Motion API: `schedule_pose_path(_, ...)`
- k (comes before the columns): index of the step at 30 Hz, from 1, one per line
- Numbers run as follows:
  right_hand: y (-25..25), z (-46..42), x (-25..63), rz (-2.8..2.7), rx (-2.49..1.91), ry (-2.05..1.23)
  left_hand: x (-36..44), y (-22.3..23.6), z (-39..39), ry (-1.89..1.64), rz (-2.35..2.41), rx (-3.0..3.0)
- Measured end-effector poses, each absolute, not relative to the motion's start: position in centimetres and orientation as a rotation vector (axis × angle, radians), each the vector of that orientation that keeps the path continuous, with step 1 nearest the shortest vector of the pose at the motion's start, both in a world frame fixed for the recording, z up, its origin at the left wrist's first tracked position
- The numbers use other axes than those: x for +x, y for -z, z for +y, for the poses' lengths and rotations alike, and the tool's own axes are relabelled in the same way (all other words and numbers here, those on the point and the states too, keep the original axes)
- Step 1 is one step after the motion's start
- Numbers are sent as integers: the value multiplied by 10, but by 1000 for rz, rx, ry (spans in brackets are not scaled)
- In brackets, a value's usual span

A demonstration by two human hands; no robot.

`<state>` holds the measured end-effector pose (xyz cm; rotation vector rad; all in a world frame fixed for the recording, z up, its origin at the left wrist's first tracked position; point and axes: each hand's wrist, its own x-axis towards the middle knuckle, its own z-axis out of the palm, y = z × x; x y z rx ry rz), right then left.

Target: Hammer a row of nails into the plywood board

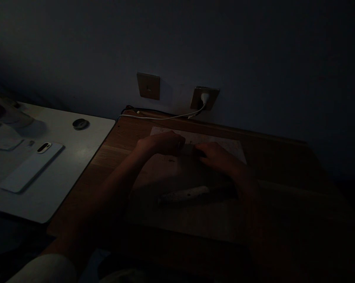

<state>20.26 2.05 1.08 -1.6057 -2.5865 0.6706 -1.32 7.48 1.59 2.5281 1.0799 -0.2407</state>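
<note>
The scene is very dark. My left hand (162, 143) and my right hand (217, 155) rest close together on a pale board (171, 220) lying on a brown wooden table (115, 145). Both hands are curled with fingertips meeting over something small between them that I cannot make out. A knife with a light handle (186, 194) lies on the board nearer to me, below my right wrist, touching neither hand.
A white table (65, 165) at the left carries a white phone (30, 167), a small dark round object (80, 124) and other dim items. On the wall are a switch plate (148, 85) and a socket (205, 98) with a white plug and cable.
</note>
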Motion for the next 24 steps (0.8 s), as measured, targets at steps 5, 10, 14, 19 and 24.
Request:
schedule_pose_path(5,-12,20,202,-2578,-1606,-674,-14,-20,72,395,1137,2493)
schedule_pose_path(10,-10,20,202,-2562,-1593,-657,-13,-16,70,418,1076,2455)
schedule_pose_path(14,-8,21,202,-2564,-1588,-680,-15,-12,72,397,1010,2494)
schedule_pose_path(19,-3,23,206,-2570,-1547,-675,-13,-17,70,473,1076,2452)
schedule_pose_path(24,-5,22,205,-2571,-1572,-694,-10,-20,67,417,1131,2325)
